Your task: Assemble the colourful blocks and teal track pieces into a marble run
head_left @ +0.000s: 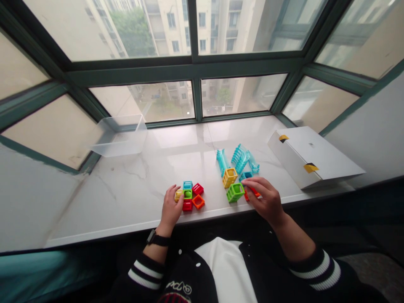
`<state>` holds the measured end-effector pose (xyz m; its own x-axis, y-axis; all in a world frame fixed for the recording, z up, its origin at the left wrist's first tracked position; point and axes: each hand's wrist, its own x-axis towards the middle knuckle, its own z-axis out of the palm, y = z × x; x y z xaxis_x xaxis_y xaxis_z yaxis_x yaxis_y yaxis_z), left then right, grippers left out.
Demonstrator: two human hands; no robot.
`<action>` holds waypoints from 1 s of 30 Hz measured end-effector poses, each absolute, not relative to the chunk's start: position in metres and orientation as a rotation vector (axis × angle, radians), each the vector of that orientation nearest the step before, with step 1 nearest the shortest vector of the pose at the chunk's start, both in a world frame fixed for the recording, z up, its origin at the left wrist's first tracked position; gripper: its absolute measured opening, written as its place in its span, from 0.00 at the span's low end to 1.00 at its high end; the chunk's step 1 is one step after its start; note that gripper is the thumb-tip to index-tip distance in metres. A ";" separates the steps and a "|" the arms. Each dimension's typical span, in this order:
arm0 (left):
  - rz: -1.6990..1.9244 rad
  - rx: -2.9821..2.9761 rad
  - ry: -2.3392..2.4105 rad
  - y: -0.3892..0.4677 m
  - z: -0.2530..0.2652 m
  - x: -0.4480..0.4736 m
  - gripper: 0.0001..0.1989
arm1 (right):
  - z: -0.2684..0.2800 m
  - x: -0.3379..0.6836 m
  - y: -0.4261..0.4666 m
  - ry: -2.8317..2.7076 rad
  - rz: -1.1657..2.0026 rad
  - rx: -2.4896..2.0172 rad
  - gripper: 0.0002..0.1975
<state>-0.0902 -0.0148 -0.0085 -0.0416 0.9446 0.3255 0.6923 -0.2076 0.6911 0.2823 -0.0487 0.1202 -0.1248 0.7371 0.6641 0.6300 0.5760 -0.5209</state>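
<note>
The larger green block (235, 192) is found at nine o'clock from the nearer right hand (266, 199). Whether anything is pinched cannot be told.

A bay window with a dark green frame (142, 73) wraps around the front and both sides, above a glossy white windowsill (158, 168) with faint grey veining. Pale walls flank it, one on the left (28, 185) and one on the right (378, 113). Soft daylight enters, and outside stand beige apartment buildings (221, 29) and a green tree (134, 31).
</note>
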 end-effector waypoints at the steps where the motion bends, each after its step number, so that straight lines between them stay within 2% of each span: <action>1: 1.108 1.923 1.733 -0.015 -0.009 -0.091 0.16 | 0.123 0.277 -0.050 -1.831 0.142 -1.068 0.18; 10: 1.043 2.073 1.692 -0.013 -0.004 -0.083 0.17 | 0.130 0.207 -0.051 -2.038 0.451 -0.837 0.22; 15: 0.925 2.258 1.687 -0.005 0.003 -0.067 0.18 | 0.087 0.168 -0.041 -2.214 0.690 -1.055 0.17; 20: 0.792 2.374 1.688 0.002 0.008 -0.054 0.15 | 0.049 0.156 -0.040 -2.246 0.771 -1.251 0.19; 30: 0.782 2.346 1.703 0.004 0.001 -0.046 0.12 | 0.030 0.159 -0.046 -2.315 0.841 -1.341 0.22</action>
